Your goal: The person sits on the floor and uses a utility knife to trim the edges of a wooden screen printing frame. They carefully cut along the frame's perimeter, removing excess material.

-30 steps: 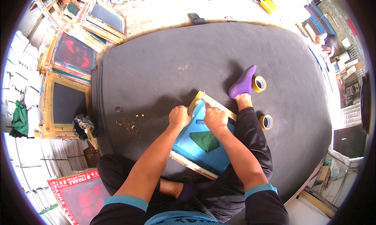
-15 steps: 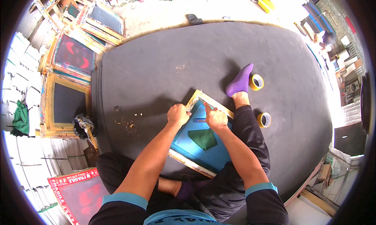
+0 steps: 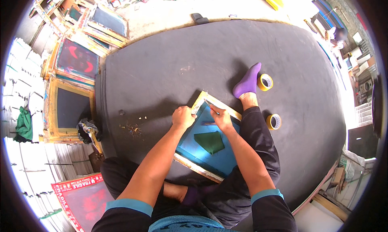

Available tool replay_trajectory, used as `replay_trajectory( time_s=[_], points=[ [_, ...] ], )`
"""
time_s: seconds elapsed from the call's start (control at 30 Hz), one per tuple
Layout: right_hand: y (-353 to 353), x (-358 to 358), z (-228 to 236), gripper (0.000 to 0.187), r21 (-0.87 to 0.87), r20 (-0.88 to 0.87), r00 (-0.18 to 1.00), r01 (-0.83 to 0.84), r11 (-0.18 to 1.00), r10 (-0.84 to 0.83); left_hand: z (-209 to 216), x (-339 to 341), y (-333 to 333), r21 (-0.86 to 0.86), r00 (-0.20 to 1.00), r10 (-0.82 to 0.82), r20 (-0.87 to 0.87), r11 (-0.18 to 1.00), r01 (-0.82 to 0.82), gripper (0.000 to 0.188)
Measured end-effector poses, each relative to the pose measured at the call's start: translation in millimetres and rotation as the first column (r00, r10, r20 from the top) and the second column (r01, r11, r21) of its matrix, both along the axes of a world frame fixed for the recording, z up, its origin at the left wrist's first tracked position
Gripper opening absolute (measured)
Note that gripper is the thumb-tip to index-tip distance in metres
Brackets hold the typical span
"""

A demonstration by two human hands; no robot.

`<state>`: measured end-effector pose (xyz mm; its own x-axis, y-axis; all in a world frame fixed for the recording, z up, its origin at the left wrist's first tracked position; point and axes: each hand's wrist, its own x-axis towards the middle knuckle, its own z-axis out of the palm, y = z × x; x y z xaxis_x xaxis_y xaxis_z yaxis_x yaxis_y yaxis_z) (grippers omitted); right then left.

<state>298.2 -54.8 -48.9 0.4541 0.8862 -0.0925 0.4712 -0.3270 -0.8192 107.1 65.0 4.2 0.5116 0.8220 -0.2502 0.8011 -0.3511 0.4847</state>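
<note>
A wooden silk-screen frame (image 3: 198, 171) with blue mesh (image 3: 189, 145) lies tilted between my legs on a dark grey mat. My left hand (image 3: 184, 117) is closed on its left bar near the far corner. In my right hand (image 3: 221, 118) is a thin, slender tool (image 3: 208, 103), its tip toward that corner; its exact kind is too small to make out. Beneath the right hand, a dark green piece of cloth (image 3: 209, 142) rests on the mesh. A narrow dark strip beside it is partly covered by the hand.
Two yellow tape rolls (image 3: 265, 82) stand right of my purple-socked foot (image 3: 247, 81). Loose scraps (image 3: 134, 130) lie on the mat (image 3: 161, 70) at left. Printing screens (image 3: 72, 107) lean along the left edge, by a crumpled black bag (image 3: 87, 129). Another person (image 3: 336, 36) is at far right.
My right hand has shifted slightly, and the thin tool now shows more clearly beyond its fingers. The left hand keeps its hold on the frame. The view has moved a little.
</note>
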Motion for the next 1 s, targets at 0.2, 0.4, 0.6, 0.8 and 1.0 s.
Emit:
replay_trajectory(
  time_s=[0.2, 0.4, 0.6, 0.8, 1.0],
  points=[
    [14, -2, 63, 0.04, -0.526, -0.67, 0.573, 0.08, 0.847, -0.471, 2, -5, 3, -0.025, 1.0, 0.012, -0.003, 1.0, -0.012, 0.028],
    [-1, -1, 14, 0.039, -0.03, 0.231, 0.973, 0.028, 0.999, -0.021, 5, -3, 0, -0.031, 1.0, 0.019, 0.013, 0.999, -0.019, 0.03],
    [10, -14, 78, 0.031, -0.232, 0.496, 0.863, 0.024, 0.972, 0.098, 2, -6, 2, -0.081, 0.999, 0.027, -0.021, 0.996, -0.029, 0.039],
    [24, -21, 102, 0.03, -0.379, 0.505, 0.839, 0.006, 0.926, 0.202, 7, -8, 4, -0.111, 0.998, 0.027, -0.052, 0.993, -0.033, 0.038],
    [39, -25, 109, 0.025, -0.474, 0.561, 0.768, -0.006, 0.881, 0.307, -4, -6, 3, -0.068, 0.999, 0.021, -0.045, 0.997, -0.024, 0.036]
  ],
)
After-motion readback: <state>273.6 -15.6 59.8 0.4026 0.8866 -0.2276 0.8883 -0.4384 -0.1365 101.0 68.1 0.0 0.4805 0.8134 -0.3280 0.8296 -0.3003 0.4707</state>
